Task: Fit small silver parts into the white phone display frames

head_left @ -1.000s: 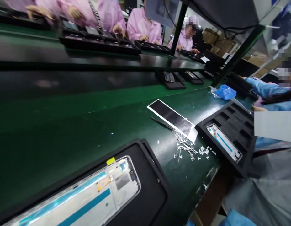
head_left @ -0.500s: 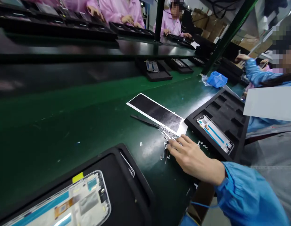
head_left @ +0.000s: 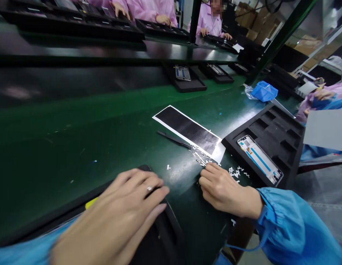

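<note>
My left hand (head_left: 124, 206), fingers stretched out and a ring on one, reaches over a black foam tray (head_left: 151, 246) at the lower left. Beneath it the phone frame is almost wholly hidden; a yellow tab (head_left: 90, 203) shows. My right hand (head_left: 223, 186) is closed low over the green bench, fingers curled inward, so whatever they hold is hidden. Just beyond it lie black tweezers (head_left: 173, 139) beside a white-edged black sheet (head_left: 187, 129). Small white pieces (head_left: 237, 171) are scattered to the right of that hand.
At the right, another black tray (head_left: 278, 136) holds a phone frame (head_left: 259, 158) with blue strips. A blue plastic bag (head_left: 265, 91) lies behind it. Smaller trays (head_left: 190, 84) sit beneath the raised shelf (head_left: 118, 51). A green post (head_left: 284, 36) slants upward. Co-workers in pink sit across.
My left hand has come in from the lower left over the phone frame. My right hand's fingers have curled in, and a dark tip below them no longer shows. The view has shifted slightly.
</note>
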The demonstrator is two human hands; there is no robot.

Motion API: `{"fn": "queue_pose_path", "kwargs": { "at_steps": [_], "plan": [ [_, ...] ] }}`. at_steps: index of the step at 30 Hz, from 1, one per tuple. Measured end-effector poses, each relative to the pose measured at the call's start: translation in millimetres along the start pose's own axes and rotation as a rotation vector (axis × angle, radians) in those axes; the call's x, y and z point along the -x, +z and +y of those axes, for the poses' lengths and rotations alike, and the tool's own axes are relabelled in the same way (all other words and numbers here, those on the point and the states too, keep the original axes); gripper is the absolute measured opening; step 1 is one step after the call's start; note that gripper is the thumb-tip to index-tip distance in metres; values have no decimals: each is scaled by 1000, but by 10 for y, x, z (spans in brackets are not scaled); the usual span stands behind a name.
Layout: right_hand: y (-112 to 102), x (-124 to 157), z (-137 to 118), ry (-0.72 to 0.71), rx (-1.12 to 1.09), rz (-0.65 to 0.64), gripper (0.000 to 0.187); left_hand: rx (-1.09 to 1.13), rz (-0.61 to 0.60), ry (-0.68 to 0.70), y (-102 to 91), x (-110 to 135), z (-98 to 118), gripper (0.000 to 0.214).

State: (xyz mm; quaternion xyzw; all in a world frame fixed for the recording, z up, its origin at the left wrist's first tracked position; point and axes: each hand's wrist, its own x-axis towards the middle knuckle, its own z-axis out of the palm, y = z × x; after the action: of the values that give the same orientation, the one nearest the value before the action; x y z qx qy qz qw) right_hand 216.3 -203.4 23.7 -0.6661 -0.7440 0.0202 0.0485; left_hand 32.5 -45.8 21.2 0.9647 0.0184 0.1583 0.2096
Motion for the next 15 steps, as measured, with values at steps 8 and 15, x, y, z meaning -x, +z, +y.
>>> {"fn": "queue_pose_path", "kwargs": {
  "at_steps": [8, 15],
  "plan": [
    [-21, 3, -88, 152, -317, 185, 16, 12, -227, -26, 321, -649, 325, 15],
    [-21, 55, -41, 248, -413, 263, 18, -24, -345, -40, 373, -648, 284, 22]
  ]
}}
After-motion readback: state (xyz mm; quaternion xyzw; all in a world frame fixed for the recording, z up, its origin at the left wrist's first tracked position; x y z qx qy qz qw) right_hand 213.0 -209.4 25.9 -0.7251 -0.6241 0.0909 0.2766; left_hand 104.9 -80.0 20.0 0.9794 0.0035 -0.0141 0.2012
